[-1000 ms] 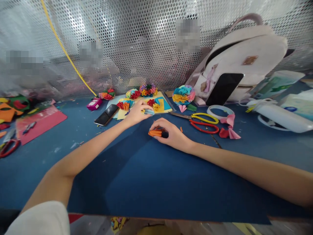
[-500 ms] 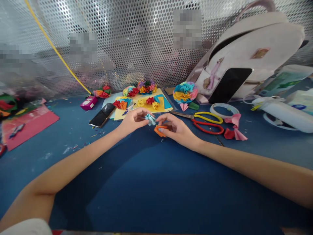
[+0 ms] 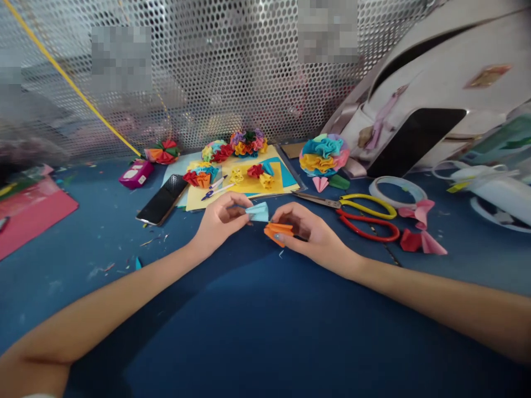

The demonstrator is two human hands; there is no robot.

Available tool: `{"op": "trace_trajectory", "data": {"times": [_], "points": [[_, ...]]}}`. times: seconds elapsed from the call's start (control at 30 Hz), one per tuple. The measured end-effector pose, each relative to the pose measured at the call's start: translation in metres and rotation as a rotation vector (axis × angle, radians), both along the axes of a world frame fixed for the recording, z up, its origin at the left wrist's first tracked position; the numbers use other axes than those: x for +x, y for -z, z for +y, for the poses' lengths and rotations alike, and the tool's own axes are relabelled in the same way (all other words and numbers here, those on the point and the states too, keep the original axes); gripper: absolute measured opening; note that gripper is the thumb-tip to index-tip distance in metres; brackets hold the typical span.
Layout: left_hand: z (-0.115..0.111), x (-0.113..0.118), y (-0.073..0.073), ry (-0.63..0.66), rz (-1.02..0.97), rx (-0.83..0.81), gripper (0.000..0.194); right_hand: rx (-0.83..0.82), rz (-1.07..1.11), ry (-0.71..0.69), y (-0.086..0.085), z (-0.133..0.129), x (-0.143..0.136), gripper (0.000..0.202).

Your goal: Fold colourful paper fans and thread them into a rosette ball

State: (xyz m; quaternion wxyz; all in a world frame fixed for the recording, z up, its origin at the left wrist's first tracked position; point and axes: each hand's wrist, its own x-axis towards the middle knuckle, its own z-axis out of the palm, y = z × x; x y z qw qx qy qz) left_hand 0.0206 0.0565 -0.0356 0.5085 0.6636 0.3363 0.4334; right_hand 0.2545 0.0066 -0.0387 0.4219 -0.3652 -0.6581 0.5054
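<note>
Left grip pinches blue paper; purple box, label illegible.

No text or number can be read here.

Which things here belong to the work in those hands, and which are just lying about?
In the work:
light-blue folded paper, in the left hand
orange folded paper, in the right hand
probably the scissors

Seemingly just lying about:
pale backpack
purple box
dark phone beside that box
</note>
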Motion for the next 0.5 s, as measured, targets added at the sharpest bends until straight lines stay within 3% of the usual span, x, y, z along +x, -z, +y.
{"op": "trace_trajectory", "data": {"times": [0.2,0.37,0.5], "points": [[-0.006,0.001,-0.003,-0.012,0.121,0.037,0.012,0.002,0.003,0.016,0.002,0.002,0.000,0.018],[-0.008,0.000,-0.009,-0.035,0.317,0.248,0.005,0.030,-0.060,0.016,0.001,0.002,0.002,0.015],[-0.010,0.001,-0.011,-0.028,0.379,0.309,0.004,0.120,-0.071,0.007,0.000,0.002,0.002,0.014]]}}
